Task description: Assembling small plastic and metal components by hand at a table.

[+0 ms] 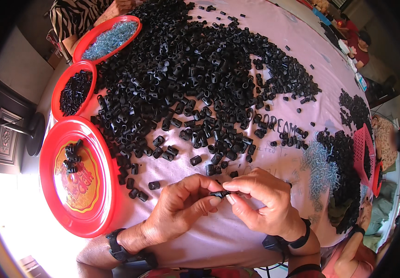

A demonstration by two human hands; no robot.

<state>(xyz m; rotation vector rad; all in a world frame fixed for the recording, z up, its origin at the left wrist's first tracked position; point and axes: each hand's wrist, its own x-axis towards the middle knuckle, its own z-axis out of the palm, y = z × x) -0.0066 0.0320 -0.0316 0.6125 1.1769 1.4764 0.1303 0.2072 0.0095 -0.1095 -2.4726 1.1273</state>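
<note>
In front of me, my left hand (179, 206) and my right hand (267, 201) meet at the fingertips. Between them they pinch a small black plastic part (219, 194), mostly covered by the fingers. Just beyond my hands lie loose short black tubular pieces (196, 160), the near edge of a large heap (177, 74) of the same kind. To the left, a red plate (109, 204) with a yellow printed centre carries a small cluster of black parts (72, 157).
Farther left stand a red plate (55, 95) of thin black pieces and a red plate (137, 31) of clear bluish bits. At right lie more bluish bits (320, 162), black parts (348, 171) and a pink basket (361, 148). Other people sit around the cloth-covered table (265, 167).
</note>
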